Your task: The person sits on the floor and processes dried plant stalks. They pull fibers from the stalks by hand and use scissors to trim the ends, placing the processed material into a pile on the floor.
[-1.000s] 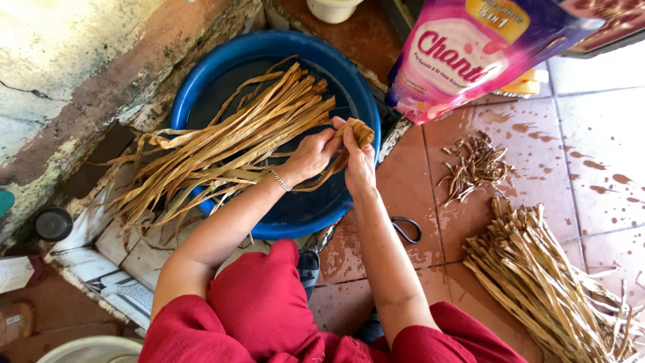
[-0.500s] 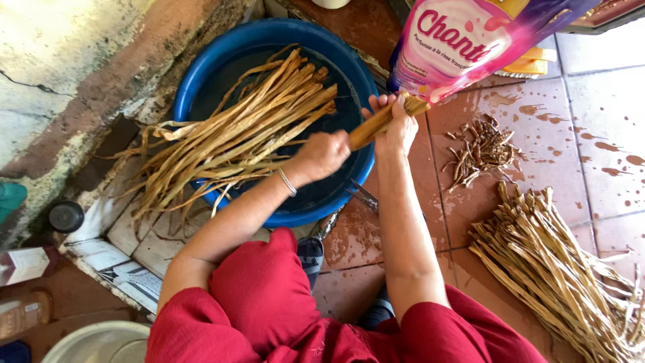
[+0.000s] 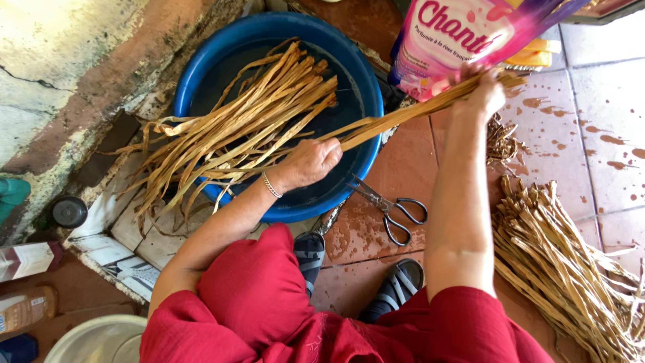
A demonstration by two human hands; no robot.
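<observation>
left hand (image 3: pixel 310 161) & right hand (image 3: pixel 485 94) both closed on one strip (image 3: pixel 403 114), pulled over blue basin (image 3: pixel 366 101) rim; many strips in basin (image 3: pixel 255 114) left, big pile (image 3: pixel 557 262) on floor at right, prob. done.

The wet terracotta tile floor (image 3: pixel 376 242) carries a blue basin (image 3: pixel 363 144) directly under the gripping hands. Scissors (image 3: pixel 393 212) lie just below the held strip, beside the basin. Right of the grip lies a heap of tan strips (image 3: pixel 564 269), with small trimmings (image 3: pixel 500 141) above it.

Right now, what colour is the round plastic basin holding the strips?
Blue; the round plastic basin shows best in the head view.
</observation>
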